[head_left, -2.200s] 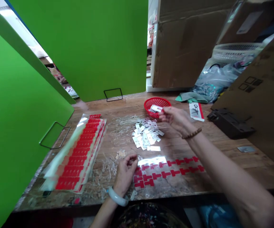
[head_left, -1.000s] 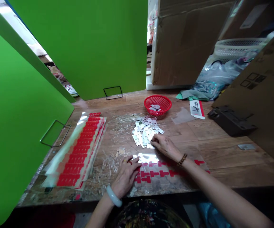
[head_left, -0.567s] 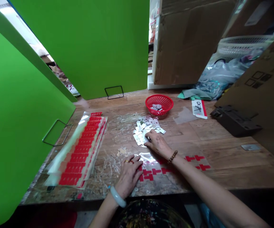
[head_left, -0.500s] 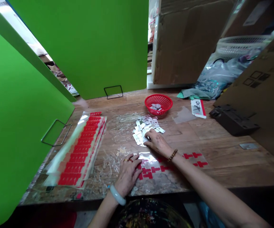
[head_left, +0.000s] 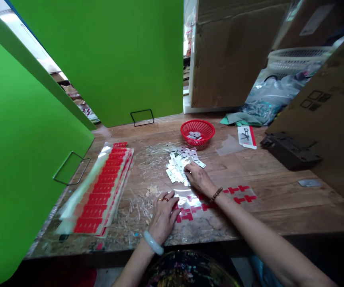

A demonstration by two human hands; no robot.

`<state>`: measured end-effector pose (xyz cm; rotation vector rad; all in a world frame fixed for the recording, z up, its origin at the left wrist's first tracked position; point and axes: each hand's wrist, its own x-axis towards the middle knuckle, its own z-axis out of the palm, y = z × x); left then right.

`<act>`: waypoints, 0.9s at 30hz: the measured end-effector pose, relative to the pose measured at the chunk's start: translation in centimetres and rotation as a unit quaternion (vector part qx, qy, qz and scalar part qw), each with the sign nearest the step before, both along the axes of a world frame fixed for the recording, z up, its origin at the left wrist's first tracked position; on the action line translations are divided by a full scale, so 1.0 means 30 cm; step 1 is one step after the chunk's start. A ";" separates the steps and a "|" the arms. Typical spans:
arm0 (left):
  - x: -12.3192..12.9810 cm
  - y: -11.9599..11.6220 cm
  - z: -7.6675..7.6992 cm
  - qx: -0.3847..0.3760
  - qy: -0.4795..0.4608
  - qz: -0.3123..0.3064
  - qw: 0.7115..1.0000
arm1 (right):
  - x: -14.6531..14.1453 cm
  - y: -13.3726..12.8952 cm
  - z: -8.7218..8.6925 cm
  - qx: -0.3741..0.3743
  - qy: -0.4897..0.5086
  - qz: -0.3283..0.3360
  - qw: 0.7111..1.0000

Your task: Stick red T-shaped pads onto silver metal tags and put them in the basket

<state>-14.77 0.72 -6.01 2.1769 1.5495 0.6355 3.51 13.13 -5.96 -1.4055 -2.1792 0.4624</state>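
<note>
Worktable [head_left: 294, 215] spans the middle and lower frame. Right arm [head_left: 258, 232] extends in from lower right. Clear sheet with red shapes [head_left: 250, 198] lies below centre, partly under that arm. Left hand [head_left: 162, 217], palm down, fingers loosely bent, clasps nothing; fingertips rest on the sheet's left end. Pile of pale tags [head_left: 176, 169] occupies frame centre. Right hand [head_left: 200, 179] angles over it, thumb and forefinger nearly together; whether a tag is pinched cannot be told.

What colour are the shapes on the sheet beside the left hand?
The shapes are red, in the head view.
</note>
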 end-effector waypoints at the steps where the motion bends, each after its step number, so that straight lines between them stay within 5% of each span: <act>1: 0.005 0.001 -0.004 0.004 -0.002 0.000 1.000 | 0.003 0.004 0.001 0.002 -0.001 -0.009 1.000; 7: 0.034 0.010 -0.014 0.009 0.006 0.007 1.000 | 0.005 0.040 -0.008 -0.002 -0.020 -0.071 0.997; 15: 0.030 0.013 -0.008 0.007 -0.011 0.005 1.000 | -0.008 0.067 -0.008 -0.026 -0.006 -0.054 0.998; 23: 0.019 0.019 0.015 -0.031 -0.031 0.013 0.999 | 0.027 0.084 0.011 -0.058 0.123 -0.062 0.989; 27: 0.019 0.026 0.037 -0.077 -0.117 0.059 0.988 | 0.044 0.082 0.023 -0.120 0.217 -0.063 0.967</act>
